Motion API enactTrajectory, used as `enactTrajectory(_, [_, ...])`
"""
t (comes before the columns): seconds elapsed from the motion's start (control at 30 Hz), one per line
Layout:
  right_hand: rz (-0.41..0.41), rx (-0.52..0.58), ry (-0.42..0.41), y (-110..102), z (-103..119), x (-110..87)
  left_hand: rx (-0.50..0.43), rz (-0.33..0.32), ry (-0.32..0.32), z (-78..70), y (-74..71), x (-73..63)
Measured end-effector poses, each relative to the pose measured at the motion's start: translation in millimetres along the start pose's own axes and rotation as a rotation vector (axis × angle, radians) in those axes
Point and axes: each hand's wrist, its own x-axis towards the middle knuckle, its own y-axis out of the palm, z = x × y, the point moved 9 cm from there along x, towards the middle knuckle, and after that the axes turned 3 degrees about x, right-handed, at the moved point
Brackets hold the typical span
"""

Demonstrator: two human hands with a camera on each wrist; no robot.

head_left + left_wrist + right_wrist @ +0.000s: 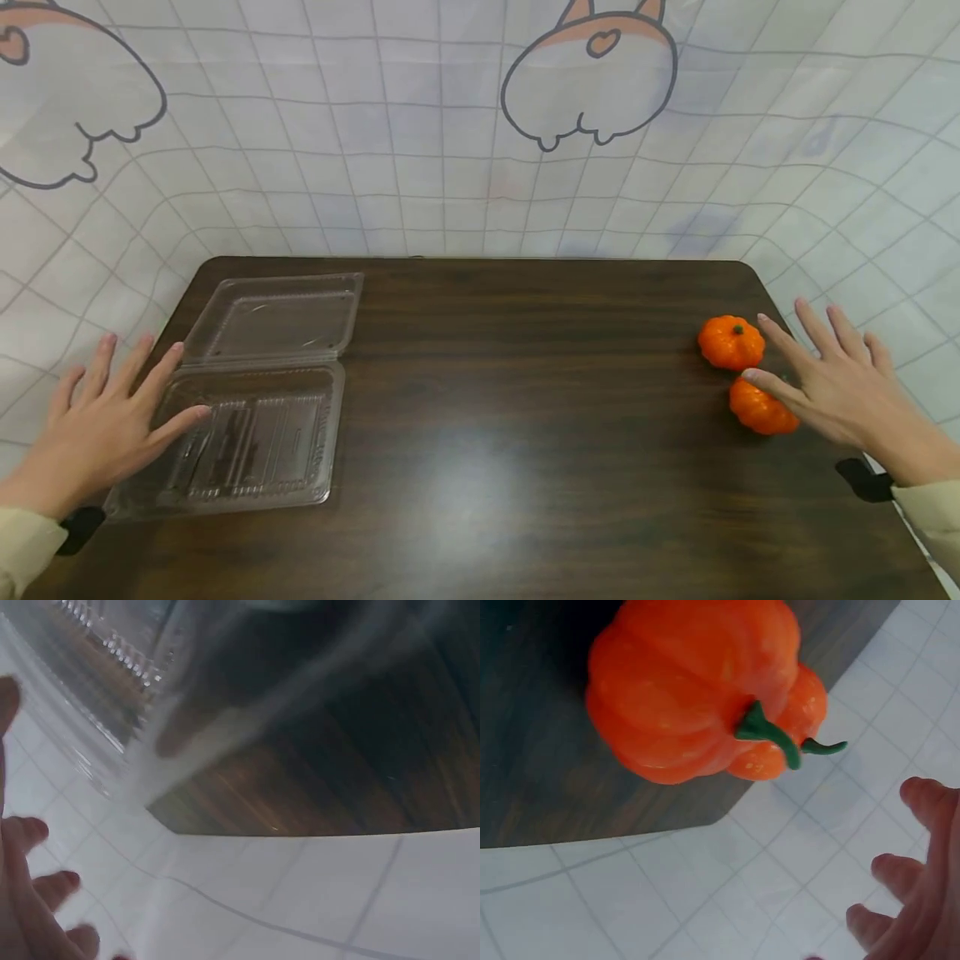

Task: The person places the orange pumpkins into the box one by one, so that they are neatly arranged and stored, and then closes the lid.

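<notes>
My left hand (105, 425) hovers with spread fingers over the left edge of a clear plastic clamshell box (251, 500). The box lies with its lid (288, 321) folded back toward the far side, and its ribbed base shows nothing inside. On the right, my right hand (847, 383) spreads its fingers beside two small orange pumpkins. The farther pumpkin (729, 343) shows a green stem; the nearer pumpkin (761, 408) is partly hidden behind the thumb. In the right wrist view, the large pumpkin (682, 690) overlaps the other, and the fingers (900, 877) stand apart from both.
The dark wood table (510, 375) has rounded far corners. A white grid-patterned cloth (420, 167) with cartoon animal drawings hangs behind it and along both sides. Each wrist wears a black band (864, 480) at a pale sleeve (930, 508).
</notes>
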Motion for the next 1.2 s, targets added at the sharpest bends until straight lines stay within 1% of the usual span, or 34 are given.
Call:
enactTrajectory(0.13, [-0.069,0.001,-0.045,-2,0,-3.4,0.002,-0.025,0.058,1.6,2.9,-6.3])
enactTrajectory(0.2, [-0.092,0.035,-0.056,-2,-1,-5.3,-0.014,-0.054,0.085,2.1,3.3,-9.4])
enactTrajectory(0.23, [-0.098,0.059,-0.055,-1,-2,-6.7,-0.037,-0.066,0.087,2.9,3.5,-10.1])
enactTrajectory(0.33, [-0.096,0.132,-0.027,4,-9,-10.7,-0.096,-0.099,0.088,5.4,3.0,-11.1])
enactTrajectory(0.47, [-0.105,0.226,0.025,10,-20,-17.0,-0.162,-0.103,0.094,8.2,5.6,-11.7])
enactTrajectory(0.53, [-0.124,0.253,0.033,11,-25,-20.4,-0.187,-0.093,0.107,9.1,7.9,-12.4])
enactTrajectory(0.67, [-0.140,0.285,0.038,14,-32,-24.7,-0.226,-0.055,0.095,13.4,14.2,-12.5])
enactTrajectory(0.77, [-0.132,0.323,0.051,18,-37,-26.4,-0.262,-0.036,0.073,18.4,17.4,-11.7])
enactTrajectory(0.97, [-0.099,0.390,0.078,28,-41,-30.3,-0.388,-0.001,0.034,28.9,20.6,-12.0])
enactTrajectory(1.07, [-0.093,0.463,0.088,32,-42,-32.6,-0.439,0.051,-0.007,32.8,24.2,-12.5])
enactTrajectory(1.13, [-0.099,0.510,0.079,34,-43,-33.4,-0.468,0.099,-0.039,34.7,27.8,-13.4])
enactTrajectory(1.2, [-0.107,0.549,0.069,36,-44,-33.4,-0.497,0.128,-0.063,35.8,30.3,-14.6])
